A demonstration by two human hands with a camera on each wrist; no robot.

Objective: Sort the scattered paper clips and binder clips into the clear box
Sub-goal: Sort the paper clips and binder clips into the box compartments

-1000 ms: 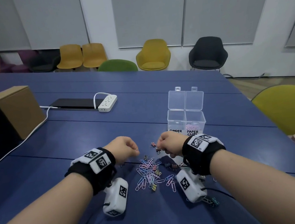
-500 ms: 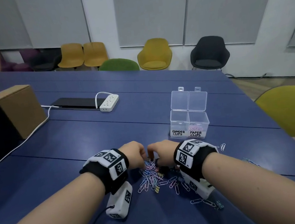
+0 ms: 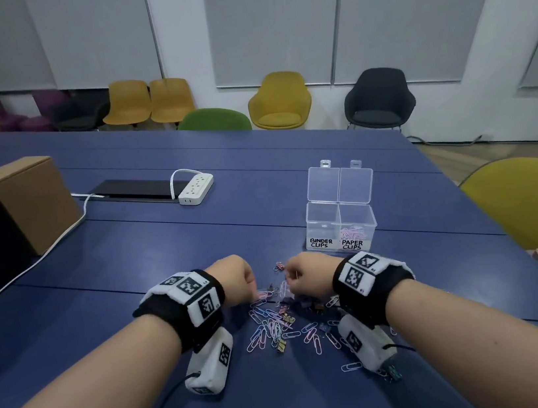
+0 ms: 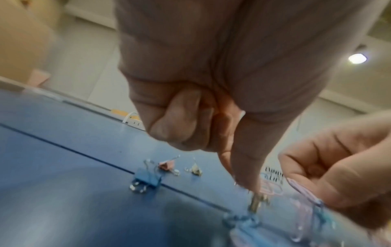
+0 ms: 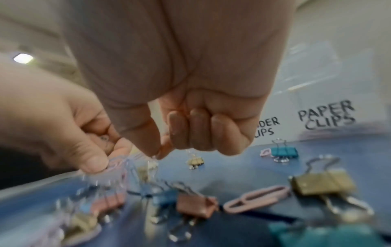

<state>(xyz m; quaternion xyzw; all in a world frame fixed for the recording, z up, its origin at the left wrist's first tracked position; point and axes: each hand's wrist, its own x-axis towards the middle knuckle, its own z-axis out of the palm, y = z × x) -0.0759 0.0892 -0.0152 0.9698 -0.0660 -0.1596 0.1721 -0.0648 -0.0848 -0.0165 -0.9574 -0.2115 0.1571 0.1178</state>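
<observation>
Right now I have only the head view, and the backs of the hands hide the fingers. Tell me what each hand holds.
Observer: In the left wrist view, the right hand pinches a purple paper clip between thumb and fingers.
Operator: Now the left hand.
Observer: In the right wrist view, the left hand presses its thumb on a small bunch of pink and purple paper clips, apparently pinching them.
Operator: Name a binder clip near the box.
Observer: A teal binder clip sits on the table just in front of the clear box, below its labels.
</observation>
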